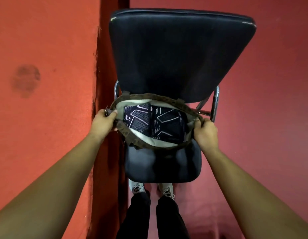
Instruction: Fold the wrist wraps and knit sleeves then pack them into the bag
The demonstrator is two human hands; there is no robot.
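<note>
Bag (155,96) of brown patterned cloth is held open over a black chair seat (160,168), beside an orange wall (46,66). At left, the person's left hand (103,120) pinches the bag's rim, fingers curled over it. Inside, on the pale lining, a left folded piece (136,118) and a right folded piece (168,125), both dark with pale line patterns, lie side by side, touching. At right, the right hand (206,133) grips the opposite rim.
</note>
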